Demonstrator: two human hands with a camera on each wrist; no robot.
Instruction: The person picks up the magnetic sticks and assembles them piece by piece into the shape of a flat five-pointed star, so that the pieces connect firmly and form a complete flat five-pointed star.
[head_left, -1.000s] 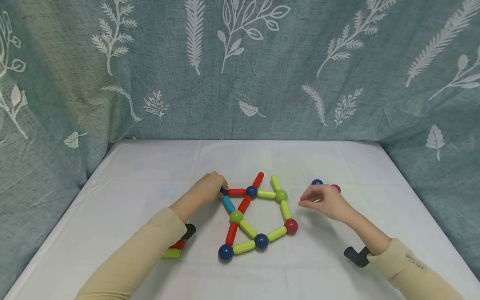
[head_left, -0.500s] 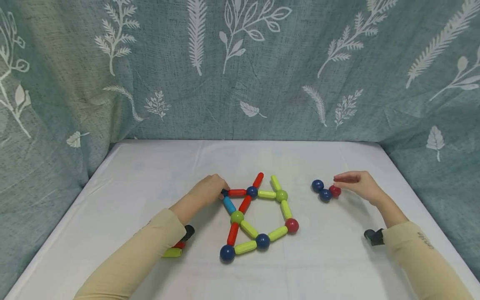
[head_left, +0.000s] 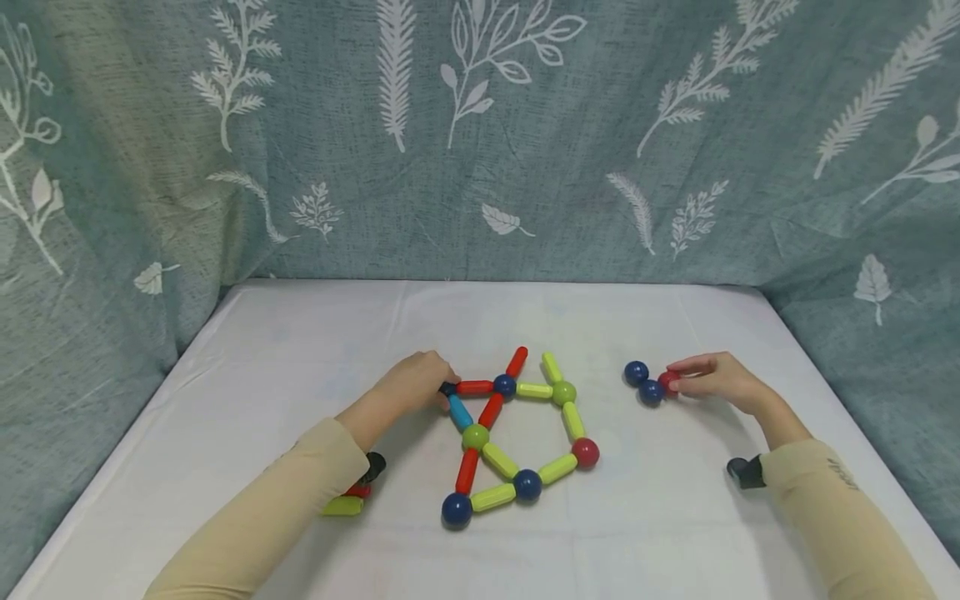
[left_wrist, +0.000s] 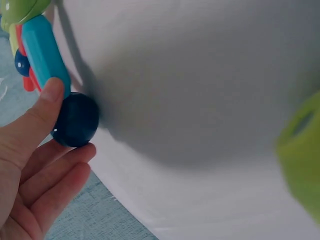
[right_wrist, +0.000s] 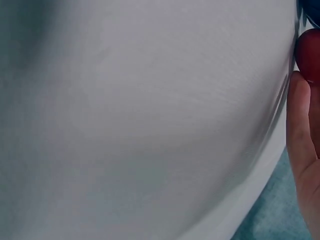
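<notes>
My left hand [head_left: 411, 382] holds a dark blue ball [left_wrist: 77, 120] at the upper left corner of a flat figure of balls and rods. In the left wrist view its thumb lies where the light blue rod [left_wrist: 45, 52] meets that ball, with fingers below. A red rod [head_left: 475, 387] runs from the ball to another dark blue ball [head_left: 505, 386]. At the right, my right hand [head_left: 723, 380] pinches a red ball [head_left: 667, 382] between thumb and fingers. That ball sits beside two dark blue balls [head_left: 651, 392]. In the right wrist view only part of the red ball [right_wrist: 311, 55] shows.
Lime rods, a green ball [head_left: 563, 392] and a red ball [head_left: 587, 452] form the figure's right side. A red rod [head_left: 517, 361] and a lime rod [head_left: 551, 366] point outward at the back. More rods [head_left: 342, 506] lie partly under the left forearm.
My right hand has moved right, from beside the figure to the loose balls, and its fingers have come down onto the red one. The left hand stays at its corner ball.
</notes>
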